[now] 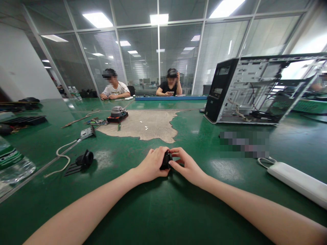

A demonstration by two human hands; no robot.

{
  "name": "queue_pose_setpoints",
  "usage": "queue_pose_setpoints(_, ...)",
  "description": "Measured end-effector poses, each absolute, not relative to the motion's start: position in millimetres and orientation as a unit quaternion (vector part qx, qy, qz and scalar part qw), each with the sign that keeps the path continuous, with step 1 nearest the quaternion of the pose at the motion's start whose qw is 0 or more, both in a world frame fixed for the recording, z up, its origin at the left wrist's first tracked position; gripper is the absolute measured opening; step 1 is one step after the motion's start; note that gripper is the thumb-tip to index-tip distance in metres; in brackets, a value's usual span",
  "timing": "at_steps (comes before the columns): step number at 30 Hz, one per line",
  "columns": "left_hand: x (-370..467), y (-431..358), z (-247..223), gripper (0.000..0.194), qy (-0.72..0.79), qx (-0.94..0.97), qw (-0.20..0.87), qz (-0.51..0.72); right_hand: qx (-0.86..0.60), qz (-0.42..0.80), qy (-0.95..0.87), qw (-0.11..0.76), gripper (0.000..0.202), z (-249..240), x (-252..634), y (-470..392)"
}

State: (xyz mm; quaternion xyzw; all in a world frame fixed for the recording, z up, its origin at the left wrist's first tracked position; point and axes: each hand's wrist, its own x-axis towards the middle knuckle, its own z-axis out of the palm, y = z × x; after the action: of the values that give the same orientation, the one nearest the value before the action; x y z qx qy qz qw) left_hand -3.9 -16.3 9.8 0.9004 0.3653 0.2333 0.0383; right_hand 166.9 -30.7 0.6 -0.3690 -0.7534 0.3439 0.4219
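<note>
A small black object [166, 160] is between my two hands, just above or on the green table [158, 211]; its exact kind is hard to tell. My left hand [153, 164] wraps round its left side, with the thumb below and the fingers over the top. From the right, my right hand [184, 164] touches the same object with curved fingers and thumb. Parts of the object are hidden by my fingers. Left of my hands lies a black part with a round end and flat slats [84, 160].
An open computer case [224, 92] stands at the back right. A white power strip [298, 180] lies at the right, a water bottle [14, 161] at the left. Beyond a bare patch [155, 124] with a red-black part [117, 115], two people sit across the table.
</note>
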Motion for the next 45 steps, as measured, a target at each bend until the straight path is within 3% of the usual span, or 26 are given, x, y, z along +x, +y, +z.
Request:
queue_pose_setpoints(5, -4.1, -16.7, 10.6, 0.058, 0.362, 0.902, 0.037, 0.232, -0.368, 0.375, -0.752, 0.398, 0.027, -0.5, 167.2, -30.5)
queue_pose_setpoints(12, -4.2, -16.9, 10.0, 0.058, 0.36, 0.904, 0.03, 0.229, -0.345, 0.325, -0.765, 0.436, 0.021, 3.1, 168.4, -32.2)
queue_pose_setpoints(21, -4.2, -16.5, 10.4, 0.059, 0.363, 0.903, 0.033, 0.229, -0.379, 0.365, -0.748, 0.404, 0.031, -0.2, 167.0, -30.6)
queue_pose_setpoints(31, -3.9, -16.7, 9.5, 0.057, 0.365, 0.9, 0.033, 0.235, -0.335, 0.313, -0.773, 0.438, 0.018, 2.8, 168.5, -32.8)
queue_pose_setpoints(39, -3.9, -15.5, 9.4, 0.058, 0.369, 0.9, 0.036, 0.232, -0.366, 0.335, -0.762, 0.416, 0.033, -0.3, 167.8, -31.7)
queue_pose_setpoints(45, -4.1, -16.6, 10.7, 0.059, 0.367, 0.901, 0.036, 0.228, -0.337, 0.364, -0.757, 0.425, 0.024, 2.2, 167.5, -33.6)
